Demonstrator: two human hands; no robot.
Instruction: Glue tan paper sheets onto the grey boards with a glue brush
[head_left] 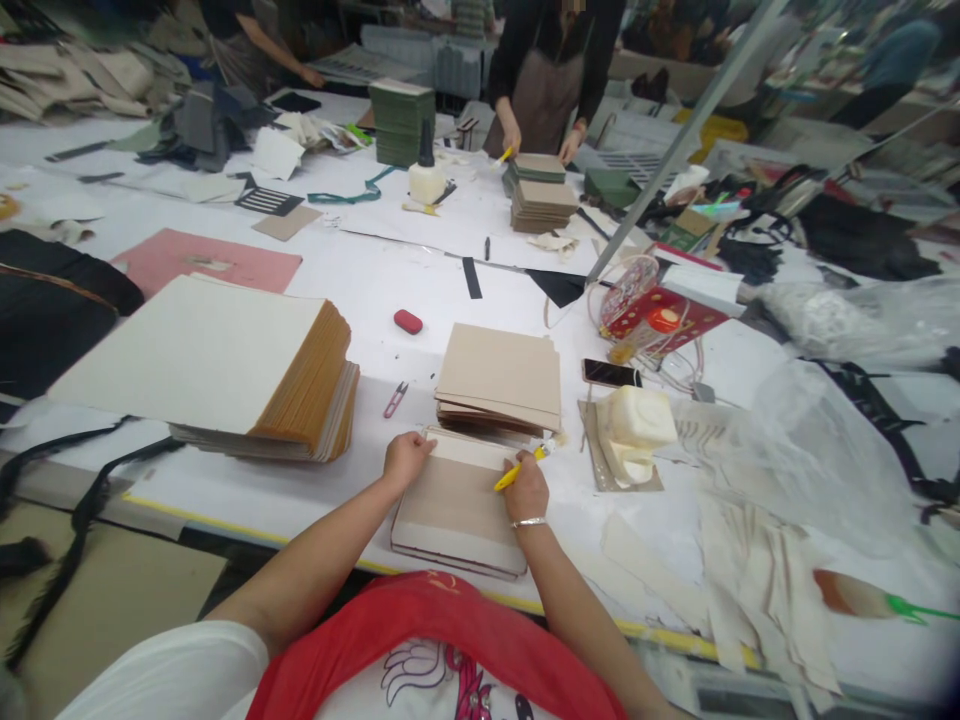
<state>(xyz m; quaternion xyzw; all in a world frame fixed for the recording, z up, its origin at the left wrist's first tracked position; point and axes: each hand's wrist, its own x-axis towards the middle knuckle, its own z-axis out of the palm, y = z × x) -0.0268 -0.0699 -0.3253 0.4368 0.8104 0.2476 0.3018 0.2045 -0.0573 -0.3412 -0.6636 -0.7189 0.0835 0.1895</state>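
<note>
In front of me lies a low stack of beige panels (457, 510), with a lighter strip along the far edge of the top one. My left hand (407, 461) is closed at the far left corner, thumb and fingers pinching the top panel's edge. Over the right side of the stack, my right hand (528, 490) is closed around a yellow-handled brush (510, 477), its pale bristles pointing away to the right. Just beyond stands a second stack of beige panels (499, 365). To the right, a cut-open white plastic container (641, 418) sits on a stained board.
A tall stack of large white-topped sheets (202, 345) stands left. Thread snips (396, 399), a red oval case (408, 321) and a phone (611, 373) lie around. Fabric strips (757, 580) hang over the front edge at right. Across the table a person (555, 80) handles panels.
</note>
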